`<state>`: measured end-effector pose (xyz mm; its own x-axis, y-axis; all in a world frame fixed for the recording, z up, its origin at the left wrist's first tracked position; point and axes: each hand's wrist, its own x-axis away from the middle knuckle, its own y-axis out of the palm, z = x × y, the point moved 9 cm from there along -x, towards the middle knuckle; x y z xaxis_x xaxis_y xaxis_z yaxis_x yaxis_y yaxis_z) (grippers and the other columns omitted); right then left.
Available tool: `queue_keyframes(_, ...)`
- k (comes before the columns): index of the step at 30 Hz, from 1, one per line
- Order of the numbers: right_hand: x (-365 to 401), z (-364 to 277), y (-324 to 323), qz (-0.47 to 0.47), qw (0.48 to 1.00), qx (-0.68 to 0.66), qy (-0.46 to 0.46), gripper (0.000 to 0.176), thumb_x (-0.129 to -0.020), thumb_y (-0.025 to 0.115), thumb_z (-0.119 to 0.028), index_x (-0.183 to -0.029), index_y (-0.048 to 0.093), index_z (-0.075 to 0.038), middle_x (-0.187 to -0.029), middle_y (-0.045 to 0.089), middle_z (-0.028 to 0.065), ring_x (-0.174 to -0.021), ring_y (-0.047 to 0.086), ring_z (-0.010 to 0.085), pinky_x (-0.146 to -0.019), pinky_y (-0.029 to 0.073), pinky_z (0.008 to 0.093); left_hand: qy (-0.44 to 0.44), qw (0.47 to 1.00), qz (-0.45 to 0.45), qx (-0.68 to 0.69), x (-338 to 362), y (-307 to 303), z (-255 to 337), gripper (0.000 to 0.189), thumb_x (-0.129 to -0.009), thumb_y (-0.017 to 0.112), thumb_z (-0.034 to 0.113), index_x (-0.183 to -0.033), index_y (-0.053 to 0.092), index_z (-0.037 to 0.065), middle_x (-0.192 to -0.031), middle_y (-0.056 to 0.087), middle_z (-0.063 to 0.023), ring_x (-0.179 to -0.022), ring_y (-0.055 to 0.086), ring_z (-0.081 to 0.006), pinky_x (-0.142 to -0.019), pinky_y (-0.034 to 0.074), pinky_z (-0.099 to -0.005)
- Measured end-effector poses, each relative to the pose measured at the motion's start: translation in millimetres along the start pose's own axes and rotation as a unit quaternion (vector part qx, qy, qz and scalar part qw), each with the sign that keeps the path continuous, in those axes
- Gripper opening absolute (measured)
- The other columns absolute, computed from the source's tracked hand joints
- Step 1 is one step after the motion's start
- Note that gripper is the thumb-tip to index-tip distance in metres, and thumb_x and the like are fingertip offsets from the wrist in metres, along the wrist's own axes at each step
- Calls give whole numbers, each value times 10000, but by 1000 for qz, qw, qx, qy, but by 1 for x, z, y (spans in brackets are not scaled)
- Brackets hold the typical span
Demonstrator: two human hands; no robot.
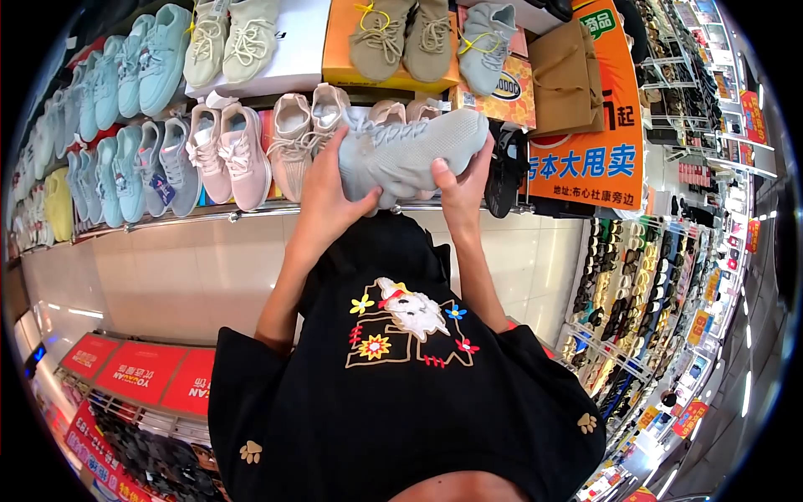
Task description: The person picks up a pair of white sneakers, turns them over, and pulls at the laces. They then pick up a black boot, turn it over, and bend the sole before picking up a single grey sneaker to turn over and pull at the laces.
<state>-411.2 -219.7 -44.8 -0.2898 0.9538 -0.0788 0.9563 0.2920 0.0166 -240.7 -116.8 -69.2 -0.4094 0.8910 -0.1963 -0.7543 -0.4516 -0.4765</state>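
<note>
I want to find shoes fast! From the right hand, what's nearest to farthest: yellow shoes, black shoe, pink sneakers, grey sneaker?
1. Grey knit sneaker, held in the right hand.
2. Black shoe, just beside it on the right.
3. Pink sneakers, well to the left.
4. Yellow shoes, far left.

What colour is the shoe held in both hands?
Light grey; the shoe shows best in the head view.

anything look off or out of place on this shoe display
One black shoe at the right end of the shelf tilts steeply, unlike the pink sneakers lined up alongside. The grey sneaker is off it, held by left hand and right hand.
</note>
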Motion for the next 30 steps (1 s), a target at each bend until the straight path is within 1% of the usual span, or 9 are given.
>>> queue_keyframes(2, 3, -3, 1, -10, 1000, 14, -16, 954, -668, 774, -331, -1370, 220, 2, -1292, 383, 166, -1205, 412, 261, -1023, 337, 376, -13, 999, -41, 15, 4, 10, -4, 771, -667, 749, 168, -1328, 384, 12, -1191, 537, -218, -1090, 520, -373, -943, 405, -413)
queue_keyframes(6, 10, -8, 3, -2, 999, 36, -34, 970, -639, 795, -319, -1363, 232, -2, -1280, 388, 167, -1198, 417, 262, -1018, 345, 374, -3, 997, -31, 77, 6, 7, 6, 718, -674, 736, 132, -1312, 421, 35, -1199, 557, -192, -1078, 534, -357, -932, 416, -393)
queue_keyframes(8, 12, -12, 5, -9, 997, 60, -49, 970, -630, 803, -297, -1362, 237, -6, -1274, 390, 166, -1196, 419, 260, -1016, 347, 371, -58, 990, -33, 125, 8, 8, -2, 678, -676, 727, 103, -1294, 454, 58, -1197, 577, -168, -1072, 546, -341, -927, 420, -374)
queue_keyframes(12, 16, -12, 4, -20, 998, 43, -28, 965, -630, 796, -286, -1365, 236, -7, -1278, 389, 162, -1197, 418, 257, -1015, 348, 364, -5, 994, -19, 105, 16, 3, 0, 663, -672, 727, 99, -1282, 468, 64, -1181, 586, -164, -1060, 555, -336, -919, 422, -367)
queue_keyframes(14, 17, -12, 3, -11, 1000, 18, -11, 958, -639, 783, -291, -1369, 232, -7, -1288, 384, 160, -1200, 416, 255, -1017, 345, 360, -48, 988, -71, 126, 18, 9, -2, 663, -696, 716, 52, -1296, 439, 1, -1258, 537, -152, -1190, 500, -237, -1017, 360, -331)
queue_keyframes(20, 17, -14, 5, -33, 999, 21, 2, 942, -648, 763, -292, -1374, 237, -3, -1303, 382, 157, -1206, 417, 255, -1021, 342, 364, -66, 985, -54, 150, 30, 12, -2, 679, -701, 725, 60, -1305, 420, -7, -1255, 531, -165, -1182, 499, -229, -1010, 367, -331)
queue_keyframes(27, 21, -18, 1, -63, 998, 18, -27, 981, -641, 773, -307, -1397, 224, -9, -1304, 388, 151, -1211, 415, 252, -1020, 343, 365, -60, 985, -50, 154, 37, 16, 2, 701, -705, 751, 81, -1307, 408, -29, -1266, 515, -184, -1171, 507, -252, -1003, 374, -335)
queue_keyframes(29, 21, -25, 2, -74, 996, 13, -55, 995, -633, 780, -319, -1400, 227, -12, -1288, 407, 151, -1195, 431, 248, -1015, 347, 361, -2, 992, 0, 127, 39, 10, 8, 654, -727, 750, 137, -1293, 443, 21, -1163, 587, -190, -1058, 586, -268, -884, 453, -337)
queue_keyframes(30, 21, -27, 1, -71, 996, 10, -56, 995, -633, 780, -319, -1400, 227, -12, -1288, 407, 151, -1195, 431, 248, -1015, 347, 361, 0, 992, -3, 124, 40, 11, 7, 654, -727, 750, 137, -1293, 443, 21, -1163, 587, -190, -1058, 586, -268, -884, 453, -337)
